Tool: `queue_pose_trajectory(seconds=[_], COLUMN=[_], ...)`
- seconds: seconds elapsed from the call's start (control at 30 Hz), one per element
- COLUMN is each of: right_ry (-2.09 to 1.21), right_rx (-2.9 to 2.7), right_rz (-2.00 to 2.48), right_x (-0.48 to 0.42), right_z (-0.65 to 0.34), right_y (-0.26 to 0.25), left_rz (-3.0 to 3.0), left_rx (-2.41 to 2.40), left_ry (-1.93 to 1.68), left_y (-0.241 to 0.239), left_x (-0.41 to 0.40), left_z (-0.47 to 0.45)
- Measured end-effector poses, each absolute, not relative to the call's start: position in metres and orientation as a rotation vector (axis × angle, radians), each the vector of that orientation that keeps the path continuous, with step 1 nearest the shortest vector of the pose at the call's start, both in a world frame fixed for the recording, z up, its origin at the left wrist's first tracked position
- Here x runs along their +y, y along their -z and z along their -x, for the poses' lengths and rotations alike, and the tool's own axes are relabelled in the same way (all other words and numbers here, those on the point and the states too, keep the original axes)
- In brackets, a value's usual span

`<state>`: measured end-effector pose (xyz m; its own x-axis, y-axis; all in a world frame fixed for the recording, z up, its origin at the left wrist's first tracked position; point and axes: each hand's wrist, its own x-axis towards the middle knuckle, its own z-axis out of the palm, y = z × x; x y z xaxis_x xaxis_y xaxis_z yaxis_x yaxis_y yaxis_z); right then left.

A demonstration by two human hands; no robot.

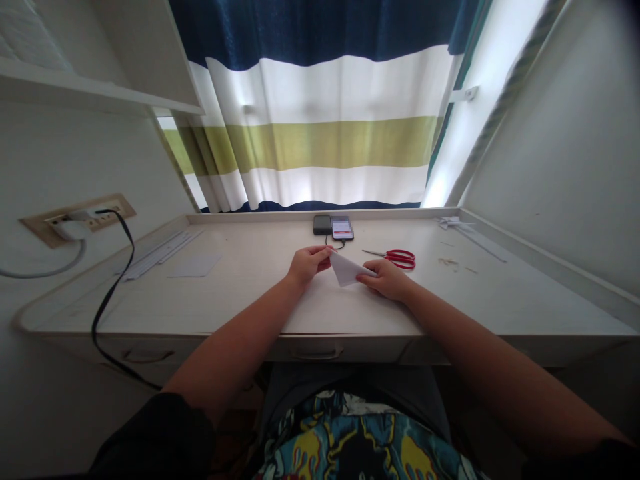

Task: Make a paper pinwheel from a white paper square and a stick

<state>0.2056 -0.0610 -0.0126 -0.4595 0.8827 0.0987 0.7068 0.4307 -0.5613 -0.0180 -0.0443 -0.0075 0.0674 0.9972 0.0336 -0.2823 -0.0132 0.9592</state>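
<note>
A small folded piece of white paper (347, 270) sits just above the white desk (240, 293), held between both hands. My left hand (307, 263) pinches its upper left corner with fingertips closed. My right hand (387, 279) grips its right edge, fingers curled onto the paper and resting on the desk.
Red-handled scissors (397, 257) lie just behind my right hand. A phone (342, 227) and a dark block (323, 224) sit at the back by the striped curtain. A flat sheet (195, 265) and paper strips (160, 252) lie at left. A black cable (111, 287) hangs from the wall socket (80, 217).
</note>
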Motion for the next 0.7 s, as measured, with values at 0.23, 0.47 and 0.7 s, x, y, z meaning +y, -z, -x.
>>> queue_pose_trajectory(seconds=[0.23, 0.47, 0.7], right_ry=[-0.65, -0.661, -0.67], right_rx=[-2.314, -2.304, -2.293], right_rz=[1.342, 1.342, 1.356], right_x=[-0.0608, -0.0615, -0.0629], right_z=[-0.2055, -0.2052, -0.2043], right_y=[0.0122, 0.0107, 0.0091], left_rz=[-1.041, -1.049, -1.12], left_rx=[0.956, 0.992, 1.029], left_ry=[-1.285, -1.272, -1.288], left_y=[0.0061, 0.0063, 0.0085], left_x=[-0.0455, -0.0446, -0.0432], left_z=[0.0173, 0.02, 0.0199])
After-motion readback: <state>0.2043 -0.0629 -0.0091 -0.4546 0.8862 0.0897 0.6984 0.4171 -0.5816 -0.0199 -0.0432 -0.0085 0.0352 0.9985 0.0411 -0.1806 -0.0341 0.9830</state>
